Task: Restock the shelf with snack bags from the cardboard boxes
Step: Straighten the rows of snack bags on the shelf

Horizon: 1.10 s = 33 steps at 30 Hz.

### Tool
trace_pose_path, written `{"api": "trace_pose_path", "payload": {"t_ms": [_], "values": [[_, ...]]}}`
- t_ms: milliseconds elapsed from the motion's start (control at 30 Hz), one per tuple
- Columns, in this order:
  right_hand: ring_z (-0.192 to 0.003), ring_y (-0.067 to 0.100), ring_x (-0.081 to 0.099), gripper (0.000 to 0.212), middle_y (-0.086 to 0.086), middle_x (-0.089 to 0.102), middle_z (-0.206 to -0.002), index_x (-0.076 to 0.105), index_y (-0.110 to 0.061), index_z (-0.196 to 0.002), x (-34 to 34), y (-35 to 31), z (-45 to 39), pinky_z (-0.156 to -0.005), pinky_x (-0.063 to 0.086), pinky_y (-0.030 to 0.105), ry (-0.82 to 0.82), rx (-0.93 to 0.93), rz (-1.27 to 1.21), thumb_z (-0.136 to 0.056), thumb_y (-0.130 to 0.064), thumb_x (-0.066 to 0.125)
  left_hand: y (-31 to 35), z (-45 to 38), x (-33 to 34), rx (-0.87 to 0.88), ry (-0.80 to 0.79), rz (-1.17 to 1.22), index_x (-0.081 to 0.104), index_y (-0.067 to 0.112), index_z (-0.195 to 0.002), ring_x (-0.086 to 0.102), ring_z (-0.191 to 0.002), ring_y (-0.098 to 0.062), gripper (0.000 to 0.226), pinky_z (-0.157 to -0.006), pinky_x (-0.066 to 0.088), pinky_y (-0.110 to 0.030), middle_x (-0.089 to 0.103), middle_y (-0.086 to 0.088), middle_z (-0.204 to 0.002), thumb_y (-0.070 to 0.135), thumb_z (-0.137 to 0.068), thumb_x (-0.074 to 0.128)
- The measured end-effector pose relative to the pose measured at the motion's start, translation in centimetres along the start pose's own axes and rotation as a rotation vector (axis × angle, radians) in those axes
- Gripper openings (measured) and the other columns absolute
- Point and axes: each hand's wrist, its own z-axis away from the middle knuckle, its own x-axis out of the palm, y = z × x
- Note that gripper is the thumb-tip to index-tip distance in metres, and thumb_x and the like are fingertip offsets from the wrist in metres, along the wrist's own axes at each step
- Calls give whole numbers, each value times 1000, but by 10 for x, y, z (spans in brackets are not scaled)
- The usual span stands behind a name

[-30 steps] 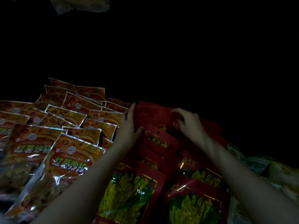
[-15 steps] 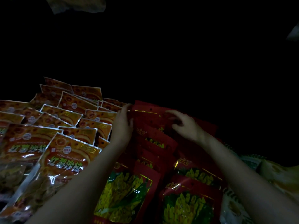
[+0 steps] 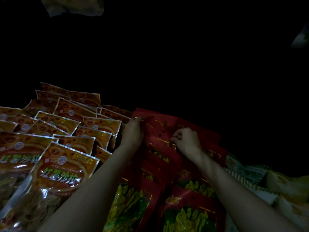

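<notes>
Red snack bags [image 3: 157, 139] with yellow-green pictures lie in overlapping rows on the dim shelf, running from the back down to the near edge. My left hand [image 3: 133, 133] grips the left top edge of the rearmost red bags. My right hand [image 3: 185, 141] has its fingers curled and pinches the top of a red bag a little nearer and to the right. Both forearms reach in from the bottom of the view. No cardboard box shows.
Orange snack bags [image 3: 66, 168] with silver edges fill the shelf to the left in several overlapping rows. Pale striped and yellow bags [image 3: 250, 174] lie at the right. Everything behind and above the bags is dark. A pale bag [image 3: 71, 5] hangs at the top left.
My left hand slid up and curled onto the top edge of the back red bags. The right hand's fingers went from spread to curled, pinching a bag's top.
</notes>
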Motion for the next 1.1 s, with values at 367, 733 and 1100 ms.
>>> {"api": "trace_pose_path", "payload": {"t_ms": [367,733,1100], "values": [[-126,24,34,58,8,32,-135,41,-15,-137,9,-12,-16,-106,27,25,149,-176,-71,-84,-6,64,-13,5,-13,-68,-35,-24,37,16,-142,53,-116,-31,58,-87,39,-27,58,-15,-125,-1,-88,49],[-109,17,48,56,8,36,-133,48,-8,-133,-4,9,-19,-94,29,7,74,-399,17,-81,11,56,-10,23,-12,179,-266,-360,61,20,-116,43,-124,-17,35,-108,23,-39,54,2,-123,42,-94,46],[-106,19,50,23,10,50,-111,66,-5,-104,-22,7,-2,-86,28,11,182,-353,-91,-86,-19,65,7,19,-5,-86,-212,-651,49,16,-129,23,-134,-30,37,-109,22,-43,34,-10,-137,35,-99,39]]}}
